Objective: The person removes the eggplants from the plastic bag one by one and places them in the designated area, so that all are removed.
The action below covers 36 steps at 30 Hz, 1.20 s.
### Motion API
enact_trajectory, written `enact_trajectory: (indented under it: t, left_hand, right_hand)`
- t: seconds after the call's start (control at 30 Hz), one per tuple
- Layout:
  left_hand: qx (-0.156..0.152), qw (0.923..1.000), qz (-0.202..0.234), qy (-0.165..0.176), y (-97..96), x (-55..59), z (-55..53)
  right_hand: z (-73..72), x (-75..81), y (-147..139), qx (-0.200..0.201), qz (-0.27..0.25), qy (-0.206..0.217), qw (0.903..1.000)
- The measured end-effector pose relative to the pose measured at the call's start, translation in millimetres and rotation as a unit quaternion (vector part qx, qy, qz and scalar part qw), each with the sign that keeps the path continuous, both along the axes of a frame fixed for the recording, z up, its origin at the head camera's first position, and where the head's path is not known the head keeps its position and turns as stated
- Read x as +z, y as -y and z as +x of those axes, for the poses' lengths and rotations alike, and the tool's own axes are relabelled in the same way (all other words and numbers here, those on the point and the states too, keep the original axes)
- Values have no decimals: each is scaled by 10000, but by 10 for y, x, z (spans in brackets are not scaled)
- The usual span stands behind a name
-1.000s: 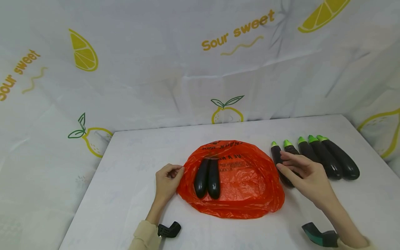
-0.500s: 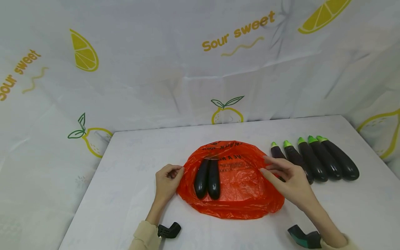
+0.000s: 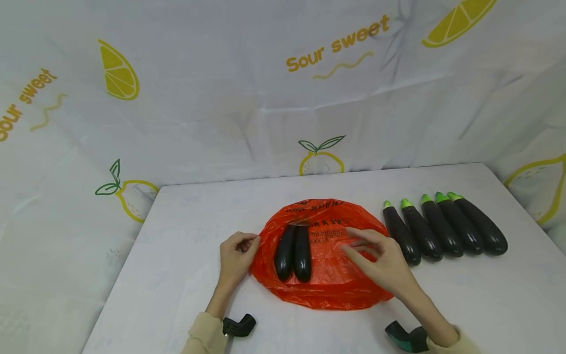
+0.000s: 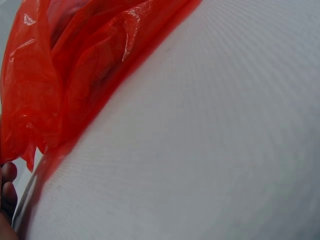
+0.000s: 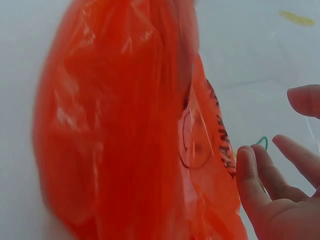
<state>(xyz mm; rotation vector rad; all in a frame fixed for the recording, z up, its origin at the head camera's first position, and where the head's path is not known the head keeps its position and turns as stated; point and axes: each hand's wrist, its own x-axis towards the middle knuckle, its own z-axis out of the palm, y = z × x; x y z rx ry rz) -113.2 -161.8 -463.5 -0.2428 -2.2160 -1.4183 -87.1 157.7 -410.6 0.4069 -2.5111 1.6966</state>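
Head view: left hand (image 3: 236,255) pinches the red bag (image 3: 329,299) by its left rim; right hand (image 3: 381,258), the nearer to the 5 loose eggplants (image 3: 443,231) lying rightward on the counter (image 3: 177,255), long axes slanting away, is over the bag, right of 2 bagged eggplants (image 3: 285,255), grip parted and empty.

A white cloth (image 3: 212,108) with folds and creases stands beyond the table's (image 3: 168,265) far edge and past its left and right edges. The table is white too. A leafy lemon (image 3: 321,164) print meets the middle of the far edge; a second lies by the far left corner. Higher up are yellow wedges (image 3: 118,71) and, twice, orange "Sour sweet" lettering (image 3: 338,43), each above a wavy line (image 3: 343,65). The light is soft and greyish.
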Motion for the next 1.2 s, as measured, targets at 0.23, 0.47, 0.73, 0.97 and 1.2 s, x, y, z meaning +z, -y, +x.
enact_trajectory:
  t: [0.23, 0.47, 0.73, 0.97, 1.2]
  left_hand:
    - [11, 10000, 9, -51, -1, -18, -8]
    - [14, 10000, 34, -40, 0, -24, -7]
    - [7, 10000, 62, 11, 2, -24, -14]
    - [-6, 10000, 84, -10, 2, -30, -16]
    - [11, 10000, 9, -9, 2, -14, -9]
  right_hand:
    - [15, -71, 239, 171, -53, 421, 9990]
    - [2, -156, 481, 275, -91, 722, 9970]
    - [-17, -236, 689, 84, 40, 1177, 9930]
    - [-36, -302, 757, -54, 210, 1146, 9932]
    - [-29, -329, 810, -27, 184, 1267, 9918]
